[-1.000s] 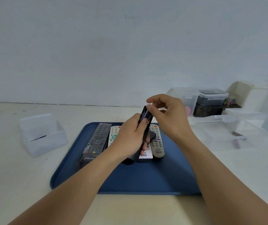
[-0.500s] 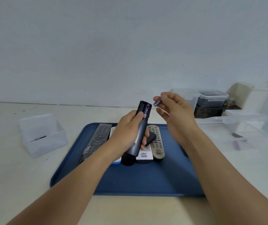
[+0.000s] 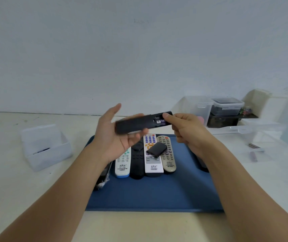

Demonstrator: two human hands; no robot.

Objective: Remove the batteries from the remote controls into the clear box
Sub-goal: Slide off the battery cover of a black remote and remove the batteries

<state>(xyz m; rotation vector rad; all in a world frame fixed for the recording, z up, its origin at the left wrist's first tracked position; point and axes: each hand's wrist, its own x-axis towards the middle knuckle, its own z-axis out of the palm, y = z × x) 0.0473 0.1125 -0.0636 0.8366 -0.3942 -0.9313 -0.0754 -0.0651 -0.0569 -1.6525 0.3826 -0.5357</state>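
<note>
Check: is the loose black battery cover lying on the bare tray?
No, the battery cover lies on top of the remotes, not the tray.

A plain workroom is suggested: a bare white wall (image 3: 139,49) is seen beyond the hands, and stacked storage containers (image 3: 227,109) stand right of them.

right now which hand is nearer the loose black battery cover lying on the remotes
Left. The left hand hovers just up-left of the battery cover, holding the black remote; the right hand is farther, up-right.
</note>
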